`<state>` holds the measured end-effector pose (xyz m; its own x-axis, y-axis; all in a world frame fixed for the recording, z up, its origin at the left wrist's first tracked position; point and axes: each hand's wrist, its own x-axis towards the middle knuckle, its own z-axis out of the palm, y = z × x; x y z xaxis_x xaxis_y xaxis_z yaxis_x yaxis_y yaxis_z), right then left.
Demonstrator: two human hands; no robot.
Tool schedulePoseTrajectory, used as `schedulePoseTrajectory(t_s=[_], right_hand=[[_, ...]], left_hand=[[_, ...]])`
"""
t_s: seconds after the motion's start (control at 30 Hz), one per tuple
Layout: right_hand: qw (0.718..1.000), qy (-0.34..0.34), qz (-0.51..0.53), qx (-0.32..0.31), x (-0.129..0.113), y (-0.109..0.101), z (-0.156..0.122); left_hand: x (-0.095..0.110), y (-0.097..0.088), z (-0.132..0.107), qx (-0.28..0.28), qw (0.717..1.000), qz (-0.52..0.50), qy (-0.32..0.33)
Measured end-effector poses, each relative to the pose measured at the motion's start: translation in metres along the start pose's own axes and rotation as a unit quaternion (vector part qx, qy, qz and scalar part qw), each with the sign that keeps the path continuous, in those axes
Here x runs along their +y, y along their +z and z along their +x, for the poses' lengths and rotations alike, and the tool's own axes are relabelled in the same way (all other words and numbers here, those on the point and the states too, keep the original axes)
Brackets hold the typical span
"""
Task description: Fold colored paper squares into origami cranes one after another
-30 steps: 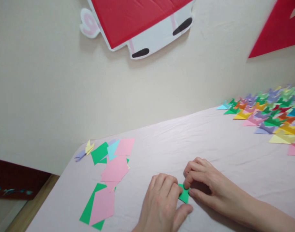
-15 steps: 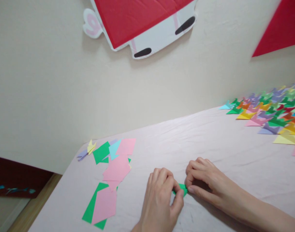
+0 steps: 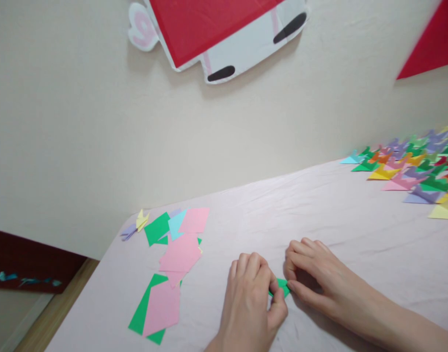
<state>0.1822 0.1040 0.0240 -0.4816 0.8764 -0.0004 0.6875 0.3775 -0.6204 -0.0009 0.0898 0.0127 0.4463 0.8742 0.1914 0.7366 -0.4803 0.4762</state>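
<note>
A small green folded paper (image 3: 281,285) lies between my two hands near the front of the table, partly covered by fingers. My left hand (image 3: 251,298) pinches its left side between thumb and forefinger. On the right, my right hand (image 3: 314,274) grips the paper's right tip, thumb against curled fingers. Off to the left are loose sheets: a pink sheet (image 3: 161,308) over a green sheet (image 3: 139,313), and further back more pink paper (image 3: 182,252), a green square (image 3: 158,229) and a light blue sheet (image 3: 176,225).
Many coloured folded paper birds (image 3: 396,180) stand in rows at the back right. A yellow folded piece (image 3: 141,221) and a purple one (image 3: 128,231) lie at the back left corner. The wall (image 3: 227,137) rises behind the table (image 3: 246,215), with a red and white cutout (image 3: 224,29) on it.
The view has shifted slightly, so everything sits a little differently in frame. My left thumb and fingers have come a bit further over the green paper; both hands keep hold.
</note>
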Motion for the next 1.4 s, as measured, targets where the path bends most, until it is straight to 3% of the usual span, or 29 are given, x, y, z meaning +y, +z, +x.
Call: schedulePoseTrajectory(t_s=[0.5, 0.83, 1.07, 1.4], right_hand=[[0.999, -0.03, 0.04, 0.007, 0.013, 0.002, -0.004], [0.999, 0.027, -0.015, 0.032, -0.009, 0.006, -0.004], [0.997, 0.029, -0.05, 0.052, -0.008, 0.014, -0.005], [0.999, 0.023, -0.025, 0.034, -0.008, 0.01, -0.004]], left_hand=[[0.005, 0.003, 0.002, -0.04, 0.997, 0.053, -0.026], [0.01, 0.002, 0.001, -0.063, 0.995, 0.03, -0.066], [0.011, 0.006, -0.001, -0.06, 0.995, 0.052, -0.067], [0.013, 0.006, 0.0, -0.055, 0.994, 0.071, -0.066]])
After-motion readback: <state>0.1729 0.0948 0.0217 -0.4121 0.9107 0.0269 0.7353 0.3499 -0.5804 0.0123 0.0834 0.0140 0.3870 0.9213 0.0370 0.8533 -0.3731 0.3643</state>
